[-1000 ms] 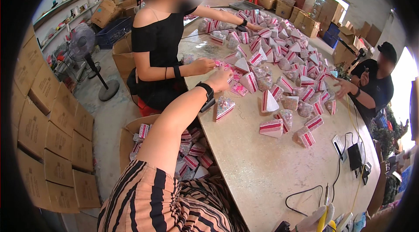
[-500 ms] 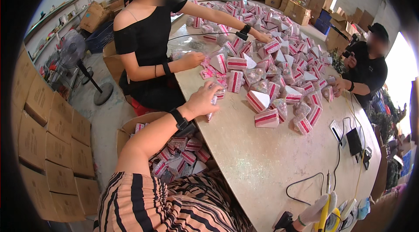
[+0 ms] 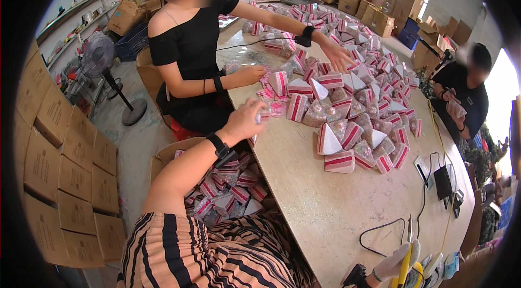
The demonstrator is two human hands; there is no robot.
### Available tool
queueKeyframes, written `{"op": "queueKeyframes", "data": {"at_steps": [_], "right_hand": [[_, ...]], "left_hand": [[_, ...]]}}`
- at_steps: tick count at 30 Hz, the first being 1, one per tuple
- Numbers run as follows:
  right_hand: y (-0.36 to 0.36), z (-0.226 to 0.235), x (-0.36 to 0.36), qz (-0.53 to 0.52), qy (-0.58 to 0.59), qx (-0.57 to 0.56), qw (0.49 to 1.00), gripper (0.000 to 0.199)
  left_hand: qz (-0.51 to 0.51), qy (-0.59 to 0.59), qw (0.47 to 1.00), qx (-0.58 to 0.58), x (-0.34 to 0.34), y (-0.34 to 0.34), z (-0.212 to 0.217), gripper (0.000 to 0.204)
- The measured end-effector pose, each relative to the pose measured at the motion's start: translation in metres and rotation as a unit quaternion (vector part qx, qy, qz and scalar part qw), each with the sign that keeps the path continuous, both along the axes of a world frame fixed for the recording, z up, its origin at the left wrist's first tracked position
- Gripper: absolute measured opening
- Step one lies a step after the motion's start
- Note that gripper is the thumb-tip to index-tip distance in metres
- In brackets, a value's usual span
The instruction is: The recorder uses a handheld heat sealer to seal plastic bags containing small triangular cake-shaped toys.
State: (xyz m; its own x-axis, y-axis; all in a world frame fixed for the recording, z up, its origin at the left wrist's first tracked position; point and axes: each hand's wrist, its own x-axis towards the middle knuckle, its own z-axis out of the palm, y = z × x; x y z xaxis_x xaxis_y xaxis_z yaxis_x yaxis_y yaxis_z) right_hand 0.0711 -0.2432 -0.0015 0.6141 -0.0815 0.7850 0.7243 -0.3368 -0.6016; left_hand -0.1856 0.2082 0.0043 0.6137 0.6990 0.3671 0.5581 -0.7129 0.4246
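My left hand [image 3: 245,121] is at the table's left edge, fingers curled round a small pink-and-white cake-slice ornament [image 3: 262,114], mostly covered by the hand. Pink printed slips [image 3: 270,94] lie just beyond it. At the lower right, my right hand [image 3: 392,265] wears a pale glove and grips a yellow-handled soldering iron [image 3: 405,263], its metal tip pointing up. A large heap of similar wedge-shaped cake-slice ornaments [image 3: 340,162], white with pink bands and glittery sides, covers the middle and far table. More of them [image 3: 223,193] fill a carton below the table edge, beside my lap.
Across the left corner sits a co-worker, one hand [image 3: 337,57] over the heap. Another person [image 3: 461,98] stands at the right. A black power adapter [image 3: 444,182] and cables lie on the table [image 3: 325,217]. Stacked cartons [image 3: 59,163] and a fan [image 3: 100,55] are at left.
My left hand has drawn slightly left, still holding the ornament. The co-worker's far hand has opened over the heap. The person at right has pulled their hands back from the table. My view has shifted a little.
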Motion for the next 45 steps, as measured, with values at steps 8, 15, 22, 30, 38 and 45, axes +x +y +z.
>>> {"op": "queueKeyframes", "data": {"at_steps": [8, 15, 22, 30, 38, 45], "right_hand": [[-0.007, -0.005, 0.002, -0.001, -0.046, -0.022, 0.999, 0.029], [-0.009, -0.003, 0.001, -0.007, -0.035, -0.015, 0.999, 0.028], [-0.013, -0.005, 0.012, -0.023, -0.007, -0.001, 1.000, 0.026], [0.006, 0.028, -0.016, -0.003, -0.040, -0.016, 0.999, 0.025], [-0.006, 0.007, -0.006, -0.020, -0.064, -0.044, 0.997, 0.027], [-0.011, -0.007, 0.002, 0.012, -0.005, -0.017, 1.000, 0.026]], "left_hand": [[0.187, 0.038, 0.977, 0.098, 0.017, 0.067, -0.022, 0.052], [-0.044, 0.035, 0.990, 0.129, 0.093, 0.014, 0.008, 0.073], [0.106, 0.048, 0.991, 0.067, 0.133, 0.087, 0.003, 0.088], [0.029, 0.015, 0.985, -0.169, 0.105, 0.166, -0.015, 0.101], [-0.073, -0.033, 0.991, -0.109, 0.166, 0.089, -0.025, 0.079], [-0.193, -0.097, 0.970, -0.111, 0.192, 0.006, -0.045, 0.078]]}}
